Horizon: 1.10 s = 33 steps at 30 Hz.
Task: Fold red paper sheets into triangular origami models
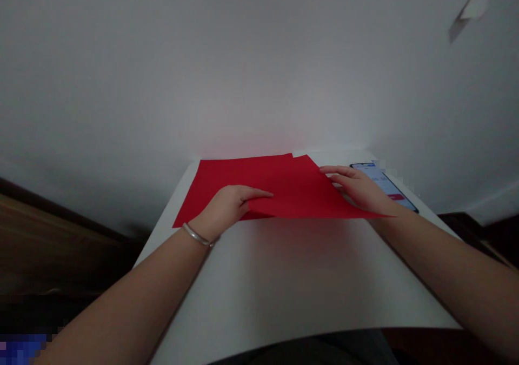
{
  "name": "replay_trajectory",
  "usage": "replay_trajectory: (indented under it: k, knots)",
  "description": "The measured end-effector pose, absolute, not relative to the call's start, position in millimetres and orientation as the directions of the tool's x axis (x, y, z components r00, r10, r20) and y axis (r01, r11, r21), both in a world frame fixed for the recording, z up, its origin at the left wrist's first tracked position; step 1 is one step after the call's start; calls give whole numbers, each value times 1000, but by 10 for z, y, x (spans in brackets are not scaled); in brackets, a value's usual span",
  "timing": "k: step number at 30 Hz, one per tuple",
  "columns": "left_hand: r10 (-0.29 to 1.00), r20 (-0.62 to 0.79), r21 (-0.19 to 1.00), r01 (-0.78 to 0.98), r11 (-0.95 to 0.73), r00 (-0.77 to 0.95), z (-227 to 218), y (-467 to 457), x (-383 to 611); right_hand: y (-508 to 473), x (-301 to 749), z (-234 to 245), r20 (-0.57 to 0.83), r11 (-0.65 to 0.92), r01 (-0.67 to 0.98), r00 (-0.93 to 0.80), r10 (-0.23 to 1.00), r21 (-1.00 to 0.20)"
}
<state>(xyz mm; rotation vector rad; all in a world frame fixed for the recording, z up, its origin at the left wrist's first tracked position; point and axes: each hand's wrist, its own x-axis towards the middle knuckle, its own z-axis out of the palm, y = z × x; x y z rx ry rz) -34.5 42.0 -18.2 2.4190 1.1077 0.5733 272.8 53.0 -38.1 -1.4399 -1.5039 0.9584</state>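
Red paper (pixel 279 178) spans the far half of the white table, with an offset at its far edge that suggests two overlapping sheets. Its near right part is raised off the tabletop, its corner reaching over my right wrist. My left hand (pixel 227 203), with a silver bangle at the wrist, grips the near edge, one finger stretched along the top; its thumb is hidden. At the right edge, my right hand (pixel 352 184) has its fingertips on the paper, and part of that hand lies behind the lifted sheet.
The white table (pixel 308 294) stands against a pale wall (pixel 259 73). A phone with a lit screen (pixel 383 184) lies at the right, partly behind my right hand. Brown wood (pixel 52 235) is at the left. Something pale (pixel 480 0) is on the wall at upper right.
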Motion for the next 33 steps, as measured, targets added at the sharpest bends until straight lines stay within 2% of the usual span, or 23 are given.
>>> replay_trajectory:
  k: [2,4,6,13,19,22,27,30,33]
  knots:
    - [809,197,606,580,-544,553,-220,418,-345,521,2797,-367,86,116,469,-86,993,-876]
    - [822,210,652,550,-521,530,-280,440,-346,508,2856,-355,102,182,610,-164,981,-771]
    - [827,211,687,523,-505,521,-346,480,-352,493,2891,-348,80,240,678,-259,963,-695]
    - [855,150,737,520,-432,497,-483,600,-419,474,2891,-333,67,450,609,-546,835,-654]
    - [845,133,745,510,-430,518,-458,591,-409,435,2974,-302,-8,571,648,-664,748,-504]
    - [841,119,755,502,-421,527,-408,565,-386,396,2999,-263,-39,574,640,-684,729,-511]
    - [822,99,746,505,-435,561,-338,525,-371,375,3001,-229,-17,536,584,-686,728,-610]
    - [794,124,736,482,-476,595,-312,489,-388,369,2983,-240,7,465,594,-612,791,-657]
    - [812,132,764,464,-449,569,-299,450,-408,365,2977,-250,15,359,597,-502,865,-717]
